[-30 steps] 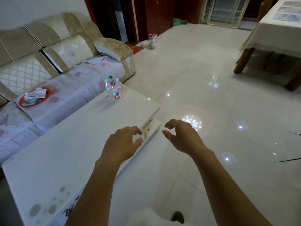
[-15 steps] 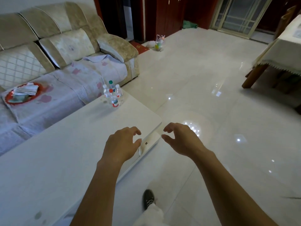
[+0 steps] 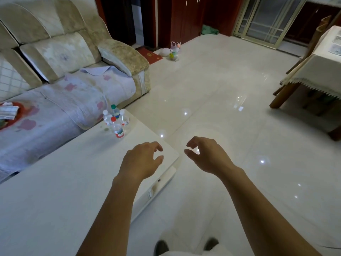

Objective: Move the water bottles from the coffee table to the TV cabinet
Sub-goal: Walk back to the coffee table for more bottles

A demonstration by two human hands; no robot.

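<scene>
Several small clear water bottles stand clustered at the far corner of the white coffee table (image 3: 55,182). The nearest one has a red cap (image 3: 117,128); behind it stand a green-capped bottle (image 3: 114,111) and white-capped ones (image 3: 124,118). My left hand (image 3: 141,160) hovers over the table's right edge, fingers curled apart and holding nothing, short of the bottles. My right hand (image 3: 207,157) hangs over the floor beside the table, also open with nothing in it. The TV cabinet is out of view.
A beige sofa (image 3: 64,52) with a floral cover runs along the table's far side, a red tray (image 3: 11,113) on its seat. A cloth-covered dining table (image 3: 321,71) stands at right. Glossy tiled floor (image 3: 221,108) stretches ahead to dark red doors; plastic bags (image 3: 174,50) lie near them.
I have walked closer to the far end of the coffee table; the bottles now sit nearer to my hands. Both hands keep the same open, curled pose.
</scene>
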